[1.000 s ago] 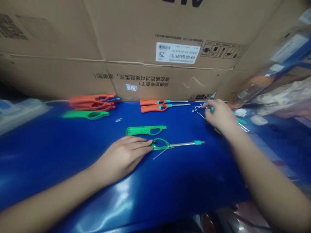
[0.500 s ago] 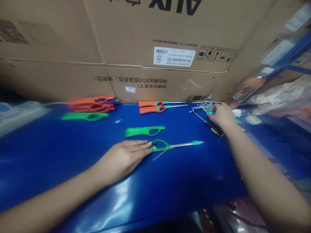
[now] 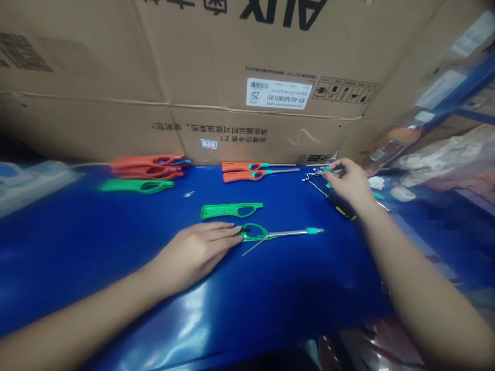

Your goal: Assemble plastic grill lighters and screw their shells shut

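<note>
My left hand (image 3: 199,252) rests with its fingers together over the handle end of an opened green stick lighter (image 3: 255,232), holding it against the table. A metal tube with a turquoise collar (image 3: 311,231) extends right from the lighter, and a thin rod (image 3: 255,245) slants out beneath. Just behind lies a loose green casing half (image 3: 232,209). Over at the back right, my right hand (image 3: 350,181) pinches a small turquoise part (image 3: 331,170) at a pile of such pieces with white wires (image 3: 312,174). Its fingertips partly cover the pile.
A screwdriver (image 3: 340,207) lies below the right hand. Two orange lighters (image 3: 242,175) sit against the cardboard box (image 3: 216,113). Orange casings (image 3: 143,167) and a green casing (image 3: 133,186) are at the left, with tiny springs (image 3: 189,194) nearby on the blue table (image 3: 270,293).
My right hand has shifted slightly upward at the pile, and a turquoise part now shows at its fingertips. My left hand stays on the green lighter.
</note>
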The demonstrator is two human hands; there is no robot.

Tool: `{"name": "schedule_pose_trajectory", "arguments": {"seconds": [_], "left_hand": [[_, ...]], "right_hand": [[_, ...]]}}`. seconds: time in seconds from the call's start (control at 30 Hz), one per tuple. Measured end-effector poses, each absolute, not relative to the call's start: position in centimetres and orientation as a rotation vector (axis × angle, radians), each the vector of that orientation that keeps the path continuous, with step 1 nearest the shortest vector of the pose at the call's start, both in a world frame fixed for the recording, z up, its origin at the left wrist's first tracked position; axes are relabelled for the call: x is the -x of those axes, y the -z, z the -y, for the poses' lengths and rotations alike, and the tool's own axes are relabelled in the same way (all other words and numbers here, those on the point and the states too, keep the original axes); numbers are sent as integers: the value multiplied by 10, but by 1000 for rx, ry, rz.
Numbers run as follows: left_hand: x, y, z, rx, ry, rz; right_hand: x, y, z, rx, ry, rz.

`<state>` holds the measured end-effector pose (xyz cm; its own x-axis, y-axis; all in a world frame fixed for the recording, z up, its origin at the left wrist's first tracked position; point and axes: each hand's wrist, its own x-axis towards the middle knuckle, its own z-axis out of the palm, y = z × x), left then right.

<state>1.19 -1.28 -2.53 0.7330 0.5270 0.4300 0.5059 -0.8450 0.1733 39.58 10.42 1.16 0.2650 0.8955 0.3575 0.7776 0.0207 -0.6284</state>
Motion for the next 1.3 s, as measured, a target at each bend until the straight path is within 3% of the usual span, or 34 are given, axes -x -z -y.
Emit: {"name": "schedule_pose_trajectory", "arguments": {"seconds": [0.17, 0.23, 0.33, 0.8, 1.13, 1.3], "left_hand": [[-12, 25, 13, -2898, -727, -874], [-13, 24, 13, -2886, -744, -878], [-14, 24, 13, -2866, -769, -890], [-17, 22, 12, -2751, -827, -885], [-17, 22, 12, -2727, -826, -892], [-17, 22, 13, -2727, -872, -914]], "right_hand": [[-356, -17, -84, 1498, -774, 1452], [-339, -17, -71, 1303, -1173, 1389], [-318, -14, -54, 1232, -1398, 1418], [-301, 13, -51, 1220, -1509, 1543], [-309, 15, -54, 1358, -1324, 1729], [-322, 0, -50, 1273, -1060, 2193]]}}
